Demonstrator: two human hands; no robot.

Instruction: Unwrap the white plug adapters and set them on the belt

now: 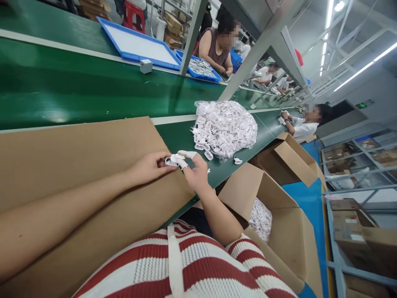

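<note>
My left hand (151,166) is closed, pinching a small white oval plastic part (171,162) with a dark opening between thumb and fingers. My right hand (197,173) wears white covers on its fingertips and pinches at the same spot, its fingers pressed against the white piece. Whether it grips a second piece cannot be made out. Both hands are above the corner of a flat cardboard sheet (93,157). Just beyond them, a clear plastic bag (228,128) full of small white plastic parts lies on the green bench, several of them spilling out at its near side.
An open cardboard box (288,231) with more white parts stands at my right, with another box (288,161) behind it. Across the green conveyor (77,95) are a blue-rimmed tray (139,43), a small grey-white block (145,66) and a metal post (192,39). Other people sit farther along.
</note>
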